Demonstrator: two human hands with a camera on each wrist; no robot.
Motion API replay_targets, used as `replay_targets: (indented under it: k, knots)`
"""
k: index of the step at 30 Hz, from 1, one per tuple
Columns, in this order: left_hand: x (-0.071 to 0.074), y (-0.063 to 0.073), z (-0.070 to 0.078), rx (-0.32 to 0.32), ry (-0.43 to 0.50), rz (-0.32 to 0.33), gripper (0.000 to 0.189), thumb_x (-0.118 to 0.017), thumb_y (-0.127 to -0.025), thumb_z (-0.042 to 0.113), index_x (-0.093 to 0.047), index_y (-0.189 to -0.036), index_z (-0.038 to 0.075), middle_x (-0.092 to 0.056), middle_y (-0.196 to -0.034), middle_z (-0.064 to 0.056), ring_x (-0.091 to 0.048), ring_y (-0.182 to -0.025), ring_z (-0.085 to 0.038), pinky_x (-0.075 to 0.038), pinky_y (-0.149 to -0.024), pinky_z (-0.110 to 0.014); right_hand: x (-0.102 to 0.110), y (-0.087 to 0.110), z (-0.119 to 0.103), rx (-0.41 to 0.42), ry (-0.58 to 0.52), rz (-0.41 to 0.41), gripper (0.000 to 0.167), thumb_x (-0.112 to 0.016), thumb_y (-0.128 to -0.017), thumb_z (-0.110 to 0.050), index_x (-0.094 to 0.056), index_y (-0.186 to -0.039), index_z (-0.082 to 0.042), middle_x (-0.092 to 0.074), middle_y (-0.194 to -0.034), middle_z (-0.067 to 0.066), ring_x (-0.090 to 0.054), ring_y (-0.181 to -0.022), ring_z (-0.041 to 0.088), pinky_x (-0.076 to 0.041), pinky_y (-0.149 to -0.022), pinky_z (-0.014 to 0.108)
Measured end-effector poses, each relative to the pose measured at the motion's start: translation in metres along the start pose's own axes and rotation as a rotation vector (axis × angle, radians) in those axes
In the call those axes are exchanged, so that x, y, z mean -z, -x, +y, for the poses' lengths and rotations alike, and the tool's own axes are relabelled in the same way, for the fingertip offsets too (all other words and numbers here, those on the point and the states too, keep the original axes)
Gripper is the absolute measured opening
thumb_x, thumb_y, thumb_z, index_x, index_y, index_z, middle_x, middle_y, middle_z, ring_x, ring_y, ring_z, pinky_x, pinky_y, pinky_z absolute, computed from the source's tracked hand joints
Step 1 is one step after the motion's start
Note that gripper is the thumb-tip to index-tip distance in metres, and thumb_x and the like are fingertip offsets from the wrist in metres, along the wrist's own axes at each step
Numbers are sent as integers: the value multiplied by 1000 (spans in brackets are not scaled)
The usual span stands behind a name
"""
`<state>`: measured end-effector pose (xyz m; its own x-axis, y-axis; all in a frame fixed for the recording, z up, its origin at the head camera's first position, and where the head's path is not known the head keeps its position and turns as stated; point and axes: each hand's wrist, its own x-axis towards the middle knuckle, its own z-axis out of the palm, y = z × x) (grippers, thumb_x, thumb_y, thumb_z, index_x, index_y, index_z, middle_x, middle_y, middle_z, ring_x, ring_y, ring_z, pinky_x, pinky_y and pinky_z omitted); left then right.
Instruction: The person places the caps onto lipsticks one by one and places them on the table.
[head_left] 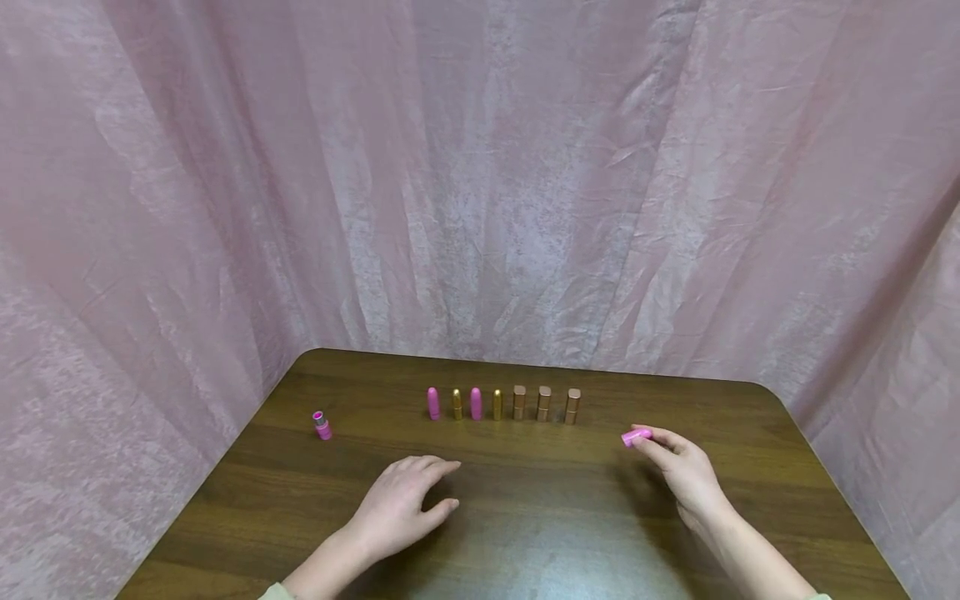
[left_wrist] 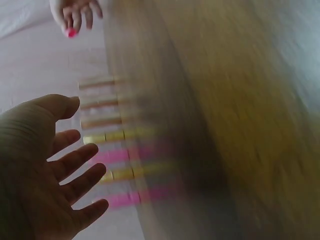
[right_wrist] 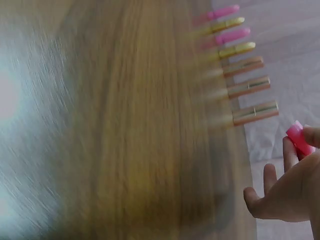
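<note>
My right hand (head_left: pixel 692 479) pinches a pink lipstick cap (head_left: pixel 636 437) between thumb and fingers, above the right part of the table; the cap also shows in the right wrist view (right_wrist: pixel 298 138). My left hand (head_left: pixel 401 508) hovers over the table left of centre, its fingers extended and holding nothing. An uncapped pink lipstick base (head_left: pixel 323 426) with a silver collar stands alone at the left. Between the hands, farther back, a row of upright lipsticks has a pink one (head_left: pixel 433 403), a gold one (head_left: pixel 457 404), another pink one (head_left: pixel 476 403) and another gold one (head_left: pixel 497 405).
Three square rose-gold lipsticks, the first (head_left: pixel 519 402), the second (head_left: pixel 543 404) and the last (head_left: pixel 573 407), finish the row at its right end. The brown wooden table (head_left: pixel 525 475) has rounded back corners. Pink curtains (head_left: pixel 480 183) hang behind it and on both sides.
</note>
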<state>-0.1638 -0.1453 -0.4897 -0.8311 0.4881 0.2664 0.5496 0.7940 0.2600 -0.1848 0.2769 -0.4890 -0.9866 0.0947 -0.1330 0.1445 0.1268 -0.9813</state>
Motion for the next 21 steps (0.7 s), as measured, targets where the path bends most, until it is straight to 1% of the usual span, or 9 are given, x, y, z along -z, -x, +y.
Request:
replay_targets:
  k: [3, 4, 6, 10, 13, 15, 18, 19, 21]
  knots:
    - [7, 6, -14, 65, 13, 34, 46, -76, -91, 39, -68, -133, 19, -68, -124, 6, -61, -119, -20, -45, -106, -49, -1, 6, 0, -49, -130, -20, 38, -71, -98, -33, -71, -125, -7, -67, -125, -19, -58, -115, -1, -35, -112, 46]
    - [10, 8, -19, 92, 20, 43, 46, -76, -91, 38, -68, -132, 19, -68, -124, 6, -61, -119, -20, -45, -105, -49, -2, 7, 0, -61, -171, -28, 33, -70, -98, -31, -72, -123, -9, -67, -124, -20, -58, -115, 0, -36, -112, 48]
    - [16, 13, -29, 147, 32, 66, 45, -77, -91, 37, -68, -132, 19, -68, -124, 5, -61, -118, -22, -46, -103, -51, -2, 10, 0, -79, -211, -37, 27, -70, -99, -29, -74, -119, -12, -65, -123, -22, -58, -115, 1, -38, -110, 46]
    - [31, 20, -54, 249, 63, 137, 42, -76, -93, 33, -69, -130, 17, -68, -125, 0, -61, -118, -28, -47, -99, -55, -1, 15, 0, -86, -246, -49, 23, -70, -99, -28, -75, -117, -14, -64, -124, -22, -59, -116, 1, -43, -105, 39]
    - [44, 25, -75, 327, 108, 207, 38, -74, -95, 29, -69, -128, 13, -68, -125, -5, -58, -122, -35, -46, -99, -58, 0, 17, 0, -84, -267, -54, 24, -69, -99, -26, -74, -119, -14, -67, -121, -20, -61, -114, 2, -46, -102, 35]
    - [51, 27, -89, 393, 143, 256, 37, -72, -96, 27, -67, -128, 10, -67, -122, -10, -56, -120, -38, -46, -96, -58, 1, 19, 0, -87, -280, -58, 24, -69, -100, -25, -73, -120, -14, -68, -120, -20, -62, -114, 1, -48, -100, 33]
    - [58, 30, -111, 509, 209, 332, 44, -71, -96, 26, -60, -133, 4, -63, -123, -16, -52, -120, -40, -42, -95, -57, 2, 19, 0, -88, -300, -65, 21, -68, -100, -23, -73, -120, -15, -70, -117, -17, -63, -112, 2, -49, -99, 31]
    - [60, 31, -118, 546, 227, 348, 48, -71, -96, 26, -57, -135, 3, -61, -125, -18, -50, -120, -40, -41, -95, -57, 2, 19, 0, -91, -303, -73, 19, -68, -100, -22, -73, -118, -18, -71, -116, -17, -63, -112, 1, -49, -99, 30]
    - [61, 33, -131, 612, 262, 368, 55, -72, -96, 26, -52, -139, -1, -59, -128, -22, -48, -119, -40, -37, -96, -56, 2, 19, 0, -89, -304, -73, 19, -68, -100, -22, -74, -118, -17, -71, -116, -16, -63, -112, 1, -49, -98, 31]
